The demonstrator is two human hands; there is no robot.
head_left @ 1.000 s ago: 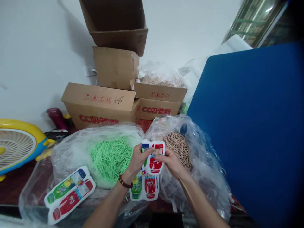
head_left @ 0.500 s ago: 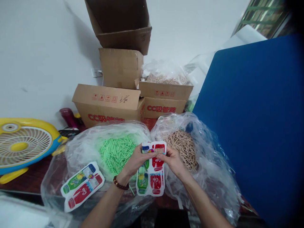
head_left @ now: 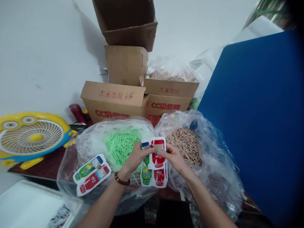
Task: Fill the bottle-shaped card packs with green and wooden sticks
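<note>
Between both hands is a bottle-shaped candy packet (head_left: 158, 162), printed with a green bottle and a red Cola bottle. Brown sticks show in its upper right part, and a second matching print, partly covered, hangs below it. My left hand (head_left: 137, 155) grips the packet's left side, thumb across the front. On the right edge, my right hand (head_left: 175, 159) pinches it with thumb and fingers. Behind my left hand lies a heap of green candy sticks (head_left: 122, 144); beside my right hand is a heap of brown candy sticks (head_left: 185, 145). Both heaps rest in clear plastic bags.
Another bottle-shaped packet (head_left: 92, 174) lies on the plastic at left. A yellow-and-blue fan (head_left: 35, 137) stands farther left. Cardboard boxes (head_left: 111, 98) are stacked behind the heaps. A large blue panel (head_left: 251, 110) rises at right, and a white container (head_left: 30, 202) sits at lower left.
The camera view has shifted, so the surroundings appear farther right and slightly higher. Both hands keep hold of the packet, with the thumbs slightly farther apart.
</note>
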